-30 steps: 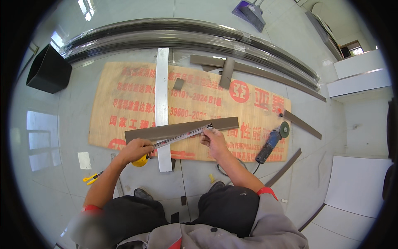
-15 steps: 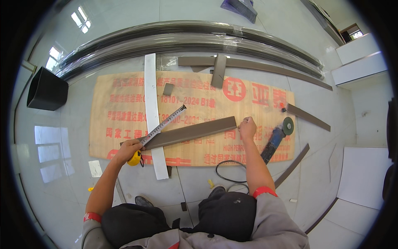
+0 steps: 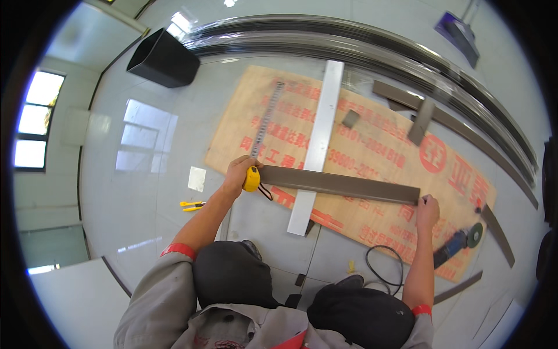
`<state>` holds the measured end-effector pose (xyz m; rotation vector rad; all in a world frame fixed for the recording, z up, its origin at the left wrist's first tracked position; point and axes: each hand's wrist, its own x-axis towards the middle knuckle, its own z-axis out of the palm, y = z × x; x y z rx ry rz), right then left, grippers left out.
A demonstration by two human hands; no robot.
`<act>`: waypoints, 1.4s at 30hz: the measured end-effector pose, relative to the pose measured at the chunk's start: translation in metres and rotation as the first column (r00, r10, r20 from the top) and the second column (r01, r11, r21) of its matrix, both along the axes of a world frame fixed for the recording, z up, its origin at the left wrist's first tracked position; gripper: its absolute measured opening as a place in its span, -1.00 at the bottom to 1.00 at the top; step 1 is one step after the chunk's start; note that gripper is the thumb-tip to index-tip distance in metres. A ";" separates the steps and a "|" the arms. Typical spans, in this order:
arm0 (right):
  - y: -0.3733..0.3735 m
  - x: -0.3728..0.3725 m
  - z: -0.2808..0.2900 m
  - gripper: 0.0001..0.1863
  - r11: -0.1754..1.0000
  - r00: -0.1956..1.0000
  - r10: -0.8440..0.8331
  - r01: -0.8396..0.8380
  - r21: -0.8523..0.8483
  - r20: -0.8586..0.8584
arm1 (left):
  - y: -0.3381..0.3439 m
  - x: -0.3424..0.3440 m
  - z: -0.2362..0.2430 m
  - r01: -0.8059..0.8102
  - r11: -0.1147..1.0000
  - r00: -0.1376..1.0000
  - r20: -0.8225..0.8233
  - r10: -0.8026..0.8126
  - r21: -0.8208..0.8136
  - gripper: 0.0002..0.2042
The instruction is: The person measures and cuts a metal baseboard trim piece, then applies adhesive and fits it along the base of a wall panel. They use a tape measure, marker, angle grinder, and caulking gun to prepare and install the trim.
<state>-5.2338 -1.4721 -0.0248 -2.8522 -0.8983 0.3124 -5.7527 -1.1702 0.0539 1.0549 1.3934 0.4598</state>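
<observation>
My left hand (image 3: 235, 175) is closed around a yellow tape measure (image 3: 251, 179), right at the left end of a long brown strip (image 3: 343, 182). The tape's blade (image 3: 267, 119) is pulled out and points away from me, across the board. The strip lies over a white metal bar (image 3: 317, 139) on a wooden board (image 3: 232, 139) with red print. At the strip's right end is my right hand (image 3: 428, 213), its fingers curled closed against or just beside that end. What those fingers hold, if anything, is too small to tell.
A blue angle grinder (image 3: 452, 249) with a black cord (image 3: 372, 247) lies to the right. Brown strips (image 3: 459, 122) and plastic-wrapped profiles (image 3: 360, 49) lie beyond. A black bin (image 3: 164, 60) stands far left; yellow-handled pliers (image 3: 192, 206) and a white sheet (image 3: 196, 179) are on the floor.
My view has turned left. The tape blade, earlier slanting along the strip, now points away across it. My right hand has come closer to the strip's right end.
</observation>
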 end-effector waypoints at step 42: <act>0.097 -0.252 0.075 -0.82 0.690 -0.098 0.299 0.709 0.144 -0.949 | -0.049 -0.012 0.031 0.737 0.671 0.676 0.102 -0.730 -0.084 -0.72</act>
